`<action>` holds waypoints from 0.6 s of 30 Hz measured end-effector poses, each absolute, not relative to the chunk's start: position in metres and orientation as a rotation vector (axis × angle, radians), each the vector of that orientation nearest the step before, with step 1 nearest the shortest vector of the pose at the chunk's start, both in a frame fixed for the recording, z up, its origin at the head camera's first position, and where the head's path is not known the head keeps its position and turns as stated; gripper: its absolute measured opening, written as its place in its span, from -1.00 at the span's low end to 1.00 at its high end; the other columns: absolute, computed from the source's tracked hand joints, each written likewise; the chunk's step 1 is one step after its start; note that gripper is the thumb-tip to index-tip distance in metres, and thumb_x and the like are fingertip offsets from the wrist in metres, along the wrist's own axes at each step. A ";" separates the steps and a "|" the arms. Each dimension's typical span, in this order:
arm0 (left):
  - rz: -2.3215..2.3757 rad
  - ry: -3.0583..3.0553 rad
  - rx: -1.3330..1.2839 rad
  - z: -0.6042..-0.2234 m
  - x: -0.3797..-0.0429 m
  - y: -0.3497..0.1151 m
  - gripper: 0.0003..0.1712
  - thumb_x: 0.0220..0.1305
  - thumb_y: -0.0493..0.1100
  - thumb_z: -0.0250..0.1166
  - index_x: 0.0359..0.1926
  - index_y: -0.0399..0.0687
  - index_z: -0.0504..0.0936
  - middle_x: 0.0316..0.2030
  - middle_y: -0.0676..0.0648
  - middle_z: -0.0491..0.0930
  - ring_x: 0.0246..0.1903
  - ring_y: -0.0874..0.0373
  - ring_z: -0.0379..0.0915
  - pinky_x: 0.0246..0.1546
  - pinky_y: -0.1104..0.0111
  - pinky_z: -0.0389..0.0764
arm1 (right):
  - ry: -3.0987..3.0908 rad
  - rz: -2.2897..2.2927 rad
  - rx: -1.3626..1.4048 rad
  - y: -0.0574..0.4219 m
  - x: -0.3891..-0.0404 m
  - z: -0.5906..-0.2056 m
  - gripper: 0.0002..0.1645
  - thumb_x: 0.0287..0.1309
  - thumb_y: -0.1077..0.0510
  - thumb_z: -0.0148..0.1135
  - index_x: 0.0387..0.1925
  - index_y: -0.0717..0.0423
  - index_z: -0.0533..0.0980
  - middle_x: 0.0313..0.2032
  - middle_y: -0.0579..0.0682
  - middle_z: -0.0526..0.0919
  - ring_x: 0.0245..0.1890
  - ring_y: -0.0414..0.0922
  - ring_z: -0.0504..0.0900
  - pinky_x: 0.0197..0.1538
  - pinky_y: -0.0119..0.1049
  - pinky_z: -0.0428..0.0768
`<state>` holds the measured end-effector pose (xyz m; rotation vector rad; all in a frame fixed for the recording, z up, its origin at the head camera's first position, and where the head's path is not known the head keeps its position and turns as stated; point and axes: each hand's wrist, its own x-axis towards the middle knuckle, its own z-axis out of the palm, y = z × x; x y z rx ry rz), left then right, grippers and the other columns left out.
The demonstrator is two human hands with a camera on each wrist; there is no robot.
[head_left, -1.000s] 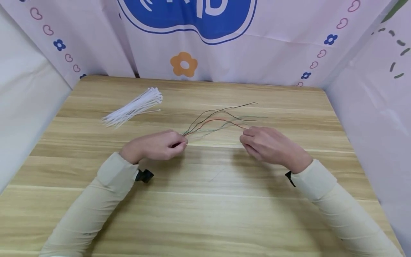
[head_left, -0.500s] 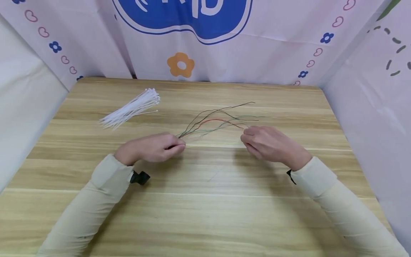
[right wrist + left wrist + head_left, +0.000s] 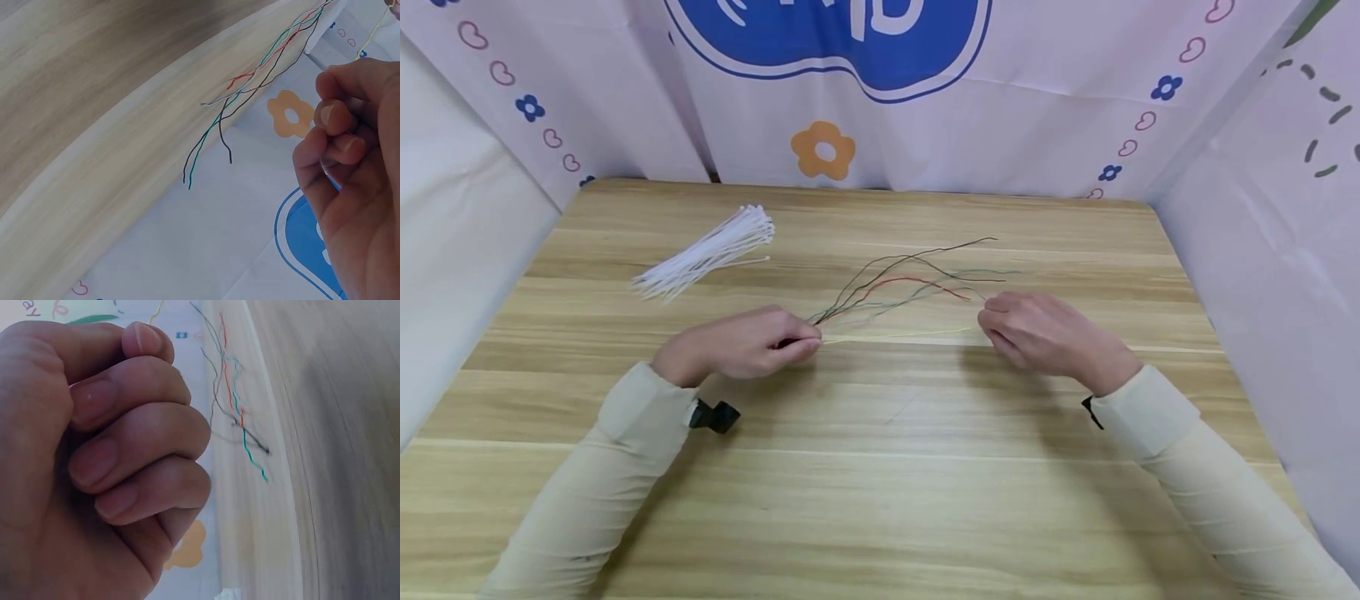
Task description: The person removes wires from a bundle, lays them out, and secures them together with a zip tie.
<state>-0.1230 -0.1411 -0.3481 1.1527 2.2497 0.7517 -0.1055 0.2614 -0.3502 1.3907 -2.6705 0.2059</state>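
Note:
A thin yellow wire (image 3: 895, 336) stretches nearly straight between both hands. My left hand (image 3: 752, 342) pinches one end between thumb and index finger; in the left wrist view the yellow wire (image 3: 156, 311) rises from those fingertips. My right hand (image 3: 1052, 333) pinches the other end, its fingers curled. Just behind the yellow wire lie several loose wires: a red wire (image 3: 910, 278), black wires (image 3: 951, 248) and green ones. Their left ends pass behind my left hand. In the right wrist view, cut ends of the black wires (image 3: 230, 150) fan out.
A bundle of white cable ties (image 3: 711, 250) lies at the back left of the wooden table (image 3: 880, 500). A printed white curtain (image 3: 1000, 142) stands along the table's back edge, with white sheets at both sides.
My left hand has moved left, and my right hand has shifted slightly right. Between them the yellow wire now shows more plainly. The loose wires and cable ties stay put.

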 end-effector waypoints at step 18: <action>0.722 2.344 1.213 -0.343 -0.134 -0.134 -0.52 0.65 -0.23 0.03 -0.56 0.10 0.37 -0.63 0.20 0.21 -0.63 0.37 0.12 -0.48 0.43 0.29 | -2.692 0.164 1.355 0.267 -0.114 -0.344 -0.65 0.27 0.42 0.18 -0.55 0.04 0.37 -0.55 -0.10 0.33 -0.55 -0.21 0.26 -0.44 -0.31 0.37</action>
